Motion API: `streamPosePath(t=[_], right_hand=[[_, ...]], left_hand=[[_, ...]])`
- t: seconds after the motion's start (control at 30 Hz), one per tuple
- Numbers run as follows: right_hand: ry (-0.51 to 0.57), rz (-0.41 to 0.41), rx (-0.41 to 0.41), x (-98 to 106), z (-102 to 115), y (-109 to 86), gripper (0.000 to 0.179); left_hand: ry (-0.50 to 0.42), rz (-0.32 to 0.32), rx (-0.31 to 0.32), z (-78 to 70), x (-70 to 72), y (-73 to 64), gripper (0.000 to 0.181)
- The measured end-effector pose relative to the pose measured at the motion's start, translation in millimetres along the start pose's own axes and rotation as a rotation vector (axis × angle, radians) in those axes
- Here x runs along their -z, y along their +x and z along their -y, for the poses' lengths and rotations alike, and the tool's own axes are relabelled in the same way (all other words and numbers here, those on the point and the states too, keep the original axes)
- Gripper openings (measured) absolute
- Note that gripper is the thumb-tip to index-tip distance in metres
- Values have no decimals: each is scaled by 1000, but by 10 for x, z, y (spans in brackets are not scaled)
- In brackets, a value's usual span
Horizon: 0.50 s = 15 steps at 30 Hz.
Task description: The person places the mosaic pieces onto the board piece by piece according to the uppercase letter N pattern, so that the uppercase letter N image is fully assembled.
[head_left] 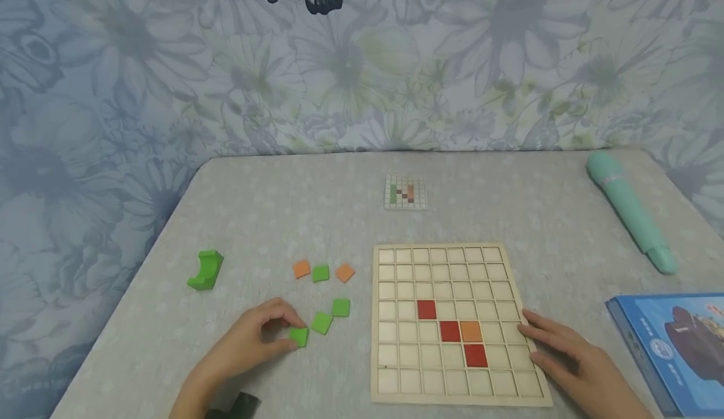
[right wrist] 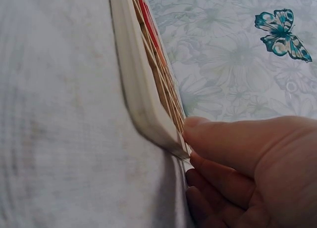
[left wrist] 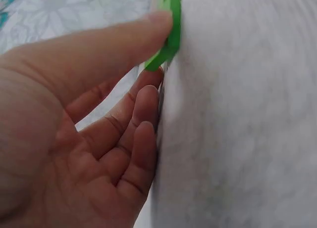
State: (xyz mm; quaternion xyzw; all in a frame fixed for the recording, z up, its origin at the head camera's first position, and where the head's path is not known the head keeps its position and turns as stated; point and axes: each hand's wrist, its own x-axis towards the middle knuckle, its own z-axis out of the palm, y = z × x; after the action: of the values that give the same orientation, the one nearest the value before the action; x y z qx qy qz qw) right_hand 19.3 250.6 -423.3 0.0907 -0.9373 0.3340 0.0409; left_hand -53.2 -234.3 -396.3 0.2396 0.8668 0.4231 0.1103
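Observation:
My left hand [head_left: 254, 337] pinches a green square tile [head_left: 298, 337] between thumb and forefinger, at the tabletop left of the wooden grid board [head_left: 376, 325]. In the left wrist view the thumb [left wrist: 133, 37] lies against the green tile [left wrist: 173, 32]. Two more green tiles, one nearer [head_left: 321, 323] and one farther [head_left: 340, 307], lie just right of it. My right hand [head_left: 582, 359] touches the board's right edge with its fingers outstretched. Three red tiles, one of them in the middle [head_left: 449, 331], and one orange tile [head_left: 471, 331] sit in the grid's cells.
Behind the left hand lie two orange tiles [head_left: 301, 269] with a green tile [head_left: 320, 273] between them. A small pattern card [head_left: 405, 192] lies beyond the board. A green curved block [head_left: 207, 270] stands far left; a teal microphone-shaped object [head_left: 630, 212] and blue box [head_left: 673, 350] are right.

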Motion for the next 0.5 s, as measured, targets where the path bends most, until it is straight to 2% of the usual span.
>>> streamPosePath(t=[0.13,0.27,0.4,0.5], right_hand=[[17,-6,8,12,13,-11,38],[32,-12,21,25,27,-30,38],[52,-17,62,35,44,-25,40],[58,-22,87,45,52,-11,42]], left_hand=[[-49,-13,77,11,2,-1,16],[-92,3,138,2,4,14,11],[-191,47,122,-69,24,68,12],[-271,69,79,-189,27,185,13]])
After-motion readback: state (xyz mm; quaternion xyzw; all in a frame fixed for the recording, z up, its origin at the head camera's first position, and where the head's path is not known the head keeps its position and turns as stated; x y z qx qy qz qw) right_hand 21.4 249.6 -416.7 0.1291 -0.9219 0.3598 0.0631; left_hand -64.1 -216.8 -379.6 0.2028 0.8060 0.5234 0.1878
